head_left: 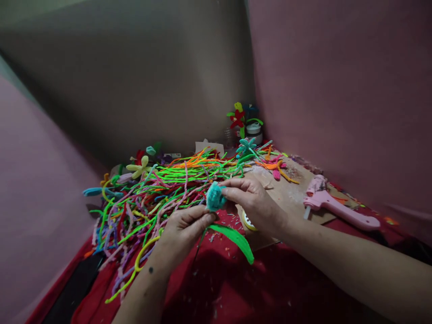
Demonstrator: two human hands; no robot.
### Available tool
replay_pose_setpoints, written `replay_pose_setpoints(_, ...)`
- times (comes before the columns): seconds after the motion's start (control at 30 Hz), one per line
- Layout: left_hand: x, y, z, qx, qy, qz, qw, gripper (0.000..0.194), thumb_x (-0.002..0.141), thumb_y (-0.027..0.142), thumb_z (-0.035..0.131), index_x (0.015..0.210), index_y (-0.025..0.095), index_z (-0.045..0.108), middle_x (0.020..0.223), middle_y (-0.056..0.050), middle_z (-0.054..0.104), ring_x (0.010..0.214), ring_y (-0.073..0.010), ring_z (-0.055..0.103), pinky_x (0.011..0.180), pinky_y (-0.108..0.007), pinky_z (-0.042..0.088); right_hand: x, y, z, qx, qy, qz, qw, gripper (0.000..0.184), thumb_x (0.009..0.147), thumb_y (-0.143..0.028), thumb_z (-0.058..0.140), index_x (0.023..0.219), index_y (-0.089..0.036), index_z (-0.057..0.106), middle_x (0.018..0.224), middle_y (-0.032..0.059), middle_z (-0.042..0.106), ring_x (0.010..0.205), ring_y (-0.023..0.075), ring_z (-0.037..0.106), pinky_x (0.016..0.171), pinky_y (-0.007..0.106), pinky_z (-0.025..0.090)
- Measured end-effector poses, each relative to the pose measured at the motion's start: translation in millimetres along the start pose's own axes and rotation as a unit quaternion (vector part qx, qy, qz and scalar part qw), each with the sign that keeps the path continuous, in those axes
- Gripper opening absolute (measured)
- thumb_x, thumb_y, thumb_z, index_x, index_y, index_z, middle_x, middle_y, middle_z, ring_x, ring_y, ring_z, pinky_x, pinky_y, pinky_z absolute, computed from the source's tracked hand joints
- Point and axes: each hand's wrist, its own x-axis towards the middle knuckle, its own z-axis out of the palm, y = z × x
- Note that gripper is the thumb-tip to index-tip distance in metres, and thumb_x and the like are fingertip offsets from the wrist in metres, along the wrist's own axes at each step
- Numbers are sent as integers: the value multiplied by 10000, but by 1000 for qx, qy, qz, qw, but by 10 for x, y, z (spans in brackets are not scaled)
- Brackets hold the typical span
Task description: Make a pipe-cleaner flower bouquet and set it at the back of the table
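A small teal pipe-cleaner flower head (215, 197) is held between both hands above the red cloth (236, 288). My left hand (184, 229) pinches the stem just below the flower, where a bright green leaf (236, 238) sticks out to the right. My right hand (251, 200) is closed with its fingertips on the right side of the teal head. A big heap of pipe cleaners in many colours (151, 198) lies just behind and left of my hands.
A pink glue gun (332, 204) lies on a brown board (290, 193) to the right. A roll of tape (248, 221) peeks out under my right hand. Finished flowers (239, 118) and a white jar (254, 130) stand in the far corner. Walls close in behind and on both sides.
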Motion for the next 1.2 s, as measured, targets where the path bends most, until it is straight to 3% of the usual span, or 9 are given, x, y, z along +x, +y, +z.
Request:
replay_pose_setpoints(0.5, 78, -130, -38, -80, 21, -30, 996, 158, 716, 335, 670, 773, 188, 659, 641, 28, 532, 574, -86, 412, 532, -193, 330, 39, -58, -30, -1, -5, -12, 1000, 200, 762, -242, 534, 875, -134, 657, 692, 8, 598, 587, 87, 516, 570, 233, 440)
replay_pose_setpoints(0.6, 106, -203, -57, -92, 45, -29, 994, 188, 705, 336, 685, 824, 192, 666, 752, 4, 592, 691, -124, 491, 627, -214, 385, -145, -205, -204, -118, 26, -24, 992, 307, 818, -293, 486, 1057, -129, 590, 788, 42, 621, 645, 111, 549, 603, 260, 468)
replay_pose_setpoints(0.67, 118, -207, -52, -114, 66, -27, 991, 199, 685, 342, 703, 816, 196, 669, 783, 1, 607, 735, -136, 506, 665, -219, 396, -393, -299, -413, -291, 62, -88, 951, 319, 829, -247, 463, 1109, -132, 564, 903, 75, 631, 777, 147, 575, 703, 299, 479)
replay_pose_setpoints(0.7, 120, -196, -43, -125, 71, -27, 989, 193, 680, 342, 707, 799, 195, 670, 776, 2, 608, 740, -136, 506, 672, -217, 396, -540, -330, -543, -392, 86, -106, 910, 349, 823, -206, 450, 1151, -130, 541, 977, 94, 623, 851, 171, 572, 758, 329, 472)
replay_pose_setpoints(0.77, 120, -164, -19, -147, 69, -23, 986, 165, 681, 334, 707, 751, 190, 668, 735, 8, 601, 720, -127, 499, 666, -207, 394, -823, -345, -838, -585, 140, -123, 789, 406, 801, -176, 455, 1199, -126, 513, 1133, 133, 574, 1025, 243, 511, 880, 416, 419)
replay_pose_setpoints(0.83, 125, -145, 5, -172, 57, -14, 983, 143, 683, 323, 706, 710, 188, 668, 698, 12, 597, 690, -119, 493, 649, -202, 394, -1034, -297, -1133, -709, 187, -77, 676, 417, 794, -199, 475, 1201, -117, 512, 1129, 155, 564, 1031, 295, 485, 872, 462, 409)
replay_pose_setpoints(0.9, 133, -154, 24, -201, 47, -3, 978, 124, 674, 305, 712, 697, 189, 678, 692, 10, 609, 685, -121, 501, 647, -204, 402, -1143, -214, -1359, -770, 169, -20, 615, 422, 796, -226, 487, 1196, -94, 510, 1070, 163, 582, 952, 291, 511, 836, 452, 428)
replay_pose_setpoints(1.07, 121, -174, 34, -265, 38, 9, 964, 137, 650, 288, 729, 726, 174, 716, 655, -9, 625, 618, -119, 520, 589, -214, 413, -1155, -40, -1491, -812, 154, 42, 561, 462, 808, -193, 452, 1251, -65, 453, 947, 145, 614, 844, 261, 538, 732, 380, 470)
replay_pose_setpoints(1.2, 89, -87, 16, -309, 51, 2, 950, 156, 627, 305, 747, 682, 162, 719, 637, -17, 629, 569, -104, 513, 533, -203, 394, -1179, 18, -1493, -802, 174, -34, 570, 459, 798, -189, 435, 1231, -38, 453, 928, 159, 601, 872, 277, 544, 721, 389, 487)
